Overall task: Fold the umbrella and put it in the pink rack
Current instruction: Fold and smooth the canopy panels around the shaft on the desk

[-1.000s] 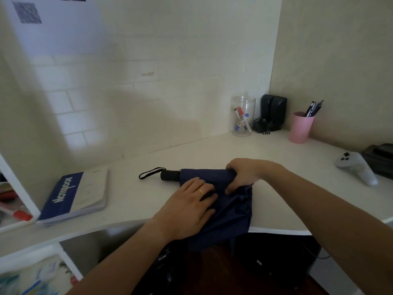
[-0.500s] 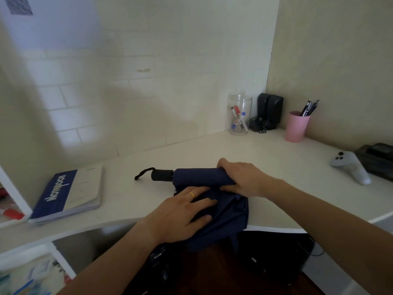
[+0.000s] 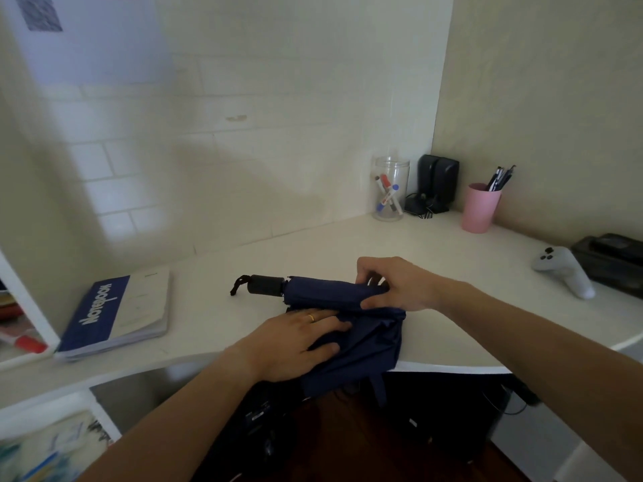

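Both hands work: my right hand (image 3: 400, 283) has rolled the umbrella (image 3: 334, 295) tighter, fingers curled round it, left hand (image 3: 295, 337) pressing flat, folding unfinished.

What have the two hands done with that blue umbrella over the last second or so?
The right hand moved from the loose cloth onto the rolled part of the umbrella and now grips it, rolling the canopy tighter. The left hand stayed flat, pressing the loose fabric on the desk. The notebook and pink cup did not move.

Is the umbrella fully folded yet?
Not yet. The umbrella is collapsed and partly rolled, but loose fabric spreads under the left hand and over the desk edge.
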Action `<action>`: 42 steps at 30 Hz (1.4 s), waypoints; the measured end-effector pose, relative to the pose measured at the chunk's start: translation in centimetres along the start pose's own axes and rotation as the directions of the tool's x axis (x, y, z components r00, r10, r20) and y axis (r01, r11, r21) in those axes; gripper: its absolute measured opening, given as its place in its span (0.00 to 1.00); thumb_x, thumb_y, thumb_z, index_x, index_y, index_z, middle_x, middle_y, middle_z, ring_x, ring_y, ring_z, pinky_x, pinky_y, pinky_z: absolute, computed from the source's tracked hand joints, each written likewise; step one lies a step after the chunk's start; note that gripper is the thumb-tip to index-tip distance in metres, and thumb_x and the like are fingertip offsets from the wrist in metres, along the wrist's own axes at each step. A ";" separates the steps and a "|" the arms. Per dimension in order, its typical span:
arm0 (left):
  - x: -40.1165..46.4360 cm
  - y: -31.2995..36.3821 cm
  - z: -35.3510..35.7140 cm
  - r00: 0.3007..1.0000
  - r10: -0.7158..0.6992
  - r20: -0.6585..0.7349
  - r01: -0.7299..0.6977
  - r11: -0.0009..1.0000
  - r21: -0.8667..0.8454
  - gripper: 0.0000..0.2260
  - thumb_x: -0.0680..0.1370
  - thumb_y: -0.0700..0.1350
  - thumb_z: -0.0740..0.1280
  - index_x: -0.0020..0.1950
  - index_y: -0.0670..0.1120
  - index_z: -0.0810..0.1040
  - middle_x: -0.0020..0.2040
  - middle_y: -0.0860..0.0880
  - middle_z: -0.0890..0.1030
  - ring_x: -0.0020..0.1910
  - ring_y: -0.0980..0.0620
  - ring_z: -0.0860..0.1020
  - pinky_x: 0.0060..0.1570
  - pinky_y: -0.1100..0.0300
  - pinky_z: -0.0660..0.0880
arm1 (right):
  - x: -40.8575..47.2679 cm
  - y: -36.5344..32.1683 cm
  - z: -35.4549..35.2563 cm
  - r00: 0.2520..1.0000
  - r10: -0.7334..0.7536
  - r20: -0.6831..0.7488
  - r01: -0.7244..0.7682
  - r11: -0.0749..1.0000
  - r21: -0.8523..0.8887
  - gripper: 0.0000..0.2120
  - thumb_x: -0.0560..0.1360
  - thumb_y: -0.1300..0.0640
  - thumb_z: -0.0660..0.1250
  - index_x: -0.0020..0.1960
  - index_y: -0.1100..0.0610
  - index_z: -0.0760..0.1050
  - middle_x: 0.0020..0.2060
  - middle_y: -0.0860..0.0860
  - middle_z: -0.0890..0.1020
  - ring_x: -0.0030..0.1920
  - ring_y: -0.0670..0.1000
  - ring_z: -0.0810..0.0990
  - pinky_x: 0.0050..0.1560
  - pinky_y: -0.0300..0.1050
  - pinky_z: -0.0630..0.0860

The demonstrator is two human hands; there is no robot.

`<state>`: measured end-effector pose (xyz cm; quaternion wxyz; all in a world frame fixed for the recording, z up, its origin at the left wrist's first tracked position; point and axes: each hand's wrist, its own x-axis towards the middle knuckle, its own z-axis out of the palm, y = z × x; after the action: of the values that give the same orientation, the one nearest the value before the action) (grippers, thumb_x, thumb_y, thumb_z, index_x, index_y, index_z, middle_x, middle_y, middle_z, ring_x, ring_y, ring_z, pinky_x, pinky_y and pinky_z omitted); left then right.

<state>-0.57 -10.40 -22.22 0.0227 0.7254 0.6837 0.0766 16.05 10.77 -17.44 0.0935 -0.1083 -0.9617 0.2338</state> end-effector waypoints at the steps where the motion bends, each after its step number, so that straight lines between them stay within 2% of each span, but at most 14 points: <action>1: 0.5 -0.2 0.0 1.000 -0.014 0.003 0.014 1.000 -0.003 0.20 0.83 0.59 0.55 0.75 0.60 0.66 0.76 0.58 0.70 0.72 0.55 0.69 0.73 0.55 0.66 | 0.1 0.1 0.2 0.999 -0.027 -0.030 0.025 0.997 -0.068 0.14 0.71 0.54 0.76 0.49 0.52 0.73 0.47 0.47 0.81 0.48 0.51 0.80 0.50 0.50 0.79; 6: 2.6 -0.9 0.8 0.998 -0.048 -0.037 0.047 0.999 -0.016 0.21 0.83 0.56 0.53 0.75 0.56 0.68 0.71 0.52 0.77 0.65 0.49 0.76 0.65 0.50 0.73 | 0.0 0.5 1.3 0.974 -0.180 -0.138 0.112 0.910 -0.400 0.14 0.71 0.55 0.73 0.52 0.51 0.71 0.50 0.50 0.75 0.46 0.52 0.74 0.46 0.48 0.73; 12: -0.5 0.8 1.6 0.984 0.023 -0.177 -0.005 0.995 0.102 0.24 0.85 0.56 0.47 0.79 0.52 0.67 0.77 0.53 0.72 0.72 0.54 0.73 0.71 0.55 0.71 | -0.8 1.2 3.2 0.913 -0.345 -0.219 0.160 0.795 -0.585 0.10 0.72 0.59 0.71 0.51 0.53 0.74 0.51 0.52 0.78 0.46 0.53 0.75 0.36 0.49 0.75; 14: -1.2 1.2 0.7 0.966 0.075 -0.248 -0.025 0.980 0.199 0.24 0.85 0.57 0.48 0.71 0.51 0.78 0.68 0.52 0.81 0.65 0.54 0.79 0.64 0.54 0.77 | -0.9 1.2 3.7 0.894 -0.389 -0.221 0.163 0.742 -0.650 0.07 0.73 0.60 0.68 0.50 0.54 0.75 0.50 0.53 0.78 0.45 0.54 0.75 0.34 0.48 0.74; 15: -1.3 1.4 0.0 0.951 0.100 -0.294 -0.023 0.967 0.255 0.24 0.85 0.58 0.50 0.61 0.51 0.83 0.58 0.51 0.86 0.56 0.52 0.83 0.56 0.53 0.80 | -1.0 1.1 3.8 0.888 -0.406 -0.217 0.165 0.721 -0.673 0.05 0.73 0.59 0.67 0.49 0.55 0.75 0.49 0.53 0.78 0.45 0.54 0.76 0.33 0.48 0.73; 17: -0.6 1.2 -1.6 0.891 0.098 -0.443 0.046 0.952 0.302 0.20 0.84 0.56 0.55 0.45 0.49 0.83 0.41 0.50 0.84 0.40 0.49 0.81 0.44 0.52 0.78 | -1.3 1.0 3.8 0.878 -0.426 -0.218 0.174 0.709 -0.683 0.05 0.74 0.57 0.64 0.50 0.55 0.75 0.49 0.54 0.78 0.45 0.55 0.76 0.34 0.49 0.74; 19: 0.7 0.1 -3.1 0.873 0.021 -0.487 0.100 0.970 0.222 0.14 0.82 0.55 0.62 0.57 0.48 0.82 0.51 0.48 0.83 0.51 0.47 0.79 0.53 0.52 0.77 | -1.4 0.9 3.6 0.877 -0.429 -0.214 0.192 0.723 -0.663 0.05 0.74 0.57 0.64 0.49 0.55 0.75 0.49 0.54 0.78 0.45 0.55 0.76 0.34 0.49 0.74; 21: 2.1 -1.3 -3.6 0.960 -0.075 -0.270 0.118 0.982 0.147 0.21 0.82 0.56 0.64 0.74 0.51 0.73 0.69 0.47 0.77 0.67 0.46 0.74 0.67 0.50 0.72 | -1.6 0.9 3.1 0.896 -0.406 -0.182 0.214 0.752 -0.623 0.05 0.74 0.57 0.65 0.49 0.54 0.75 0.49 0.53 0.78 0.45 0.55 0.76 0.35 0.49 0.75; 22: 2.7 -1.9 -3.5 0.982 -0.113 -0.153 0.130 0.986 0.107 0.24 0.82 0.56 0.64 0.78 0.53 0.68 0.72 0.47 0.75 0.69 0.45 0.73 0.69 0.50 0.71 | -1.6 0.9 2.7 0.913 -0.379 -0.152 0.222 0.773 -0.594 0.05 0.73 0.56 0.66 0.49 0.54 0.76 0.50 0.52 0.79 0.46 0.55 0.77 0.37 0.50 0.76; 24: 3.4 -2.7 -3.0 0.987 -0.149 -0.062 0.154 0.984 0.088 0.25 0.82 0.56 0.64 0.78 0.58 0.66 0.67 0.48 0.78 0.64 0.45 0.77 0.63 0.49 0.74 | -1.5 0.5 1.7 0.948 -0.300 -0.104 0.209 0.837 -0.505 0.07 0.73 0.53 0.69 0.51 0.52 0.78 0.50 0.50 0.80 0.47 0.54 0.78 0.43 0.50 0.77; 28: 3.5 -2.4 -2.7 0.970 -0.145 -0.196 0.175 0.974 0.144 0.23 0.80 0.56 0.66 0.76 0.60 0.69 0.63 0.52 0.80 0.60 0.47 0.78 0.54 0.49 0.77 | -0.9 -0.1 -0.4 0.986 -0.095 -0.134 0.061 0.968 -0.242 0.07 0.74 0.50 0.72 0.50 0.50 0.82 0.47 0.47 0.84 0.48 0.48 0.81 0.54 0.50 0.77; 33: 3.4 -1.5 -1.4 0.931 -0.110 -0.349 0.192 0.959 0.208 0.22 0.79 0.54 0.68 0.74 0.59 0.72 0.61 0.52 0.79 0.59 0.48 0.77 0.45 0.50 0.77 | 0.3 0.2 -1.7 0.987 0.153 0.056 -0.135 0.961 -0.241 0.26 0.75 0.50 0.72 0.71 0.52 0.71 0.62 0.50 0.82 0.61 0.52 0.79 0.64 0.45 0.72; 36: 3.5 -1.3 -1.3 0.920 -0.092 -0.382 0.184 0.960 0.211 0.22 0.76 0.54 0.70 0.70 0.59 0.73 0.59 0.53 0.79 0.57 0.48 0.78 0.42 0.52 0.76 | 1.2 0.0 -1.8 0.988 0.129 0.086 -0.087 0.922 -0.376 0.22 0.74 0.49 0.72 0.67 0.52 0.76 0.59 0.50 0.82 0.59 0.54 0.79 0.58 0.45 0.72; 42: 4.1 -3.0 -3.2 0.970 -0.190 -0.151 0.200 0.978 0.052 0.28 0.76 0.63 0.65 0.75 0.59 0.69 0.67 0.52 0.79 0.64 0.47 0.77 0.64 0.49 0.73 | -0.3 1.2 0.2 0.992 -0.092 -0.086 0.045 0.894 -0.445 0.18 0.69 0.50 0.75 0.56 0.53 0.75 0.51 0.49 0.77 0.50 0.52 0.73 0.49 0.47 0.72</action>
<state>-3.78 -6.37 -19.14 -0.0438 0.6476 0.7536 0.1037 16.54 11.66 -18.22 0.1250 -0.1048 -0.9866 -0.0001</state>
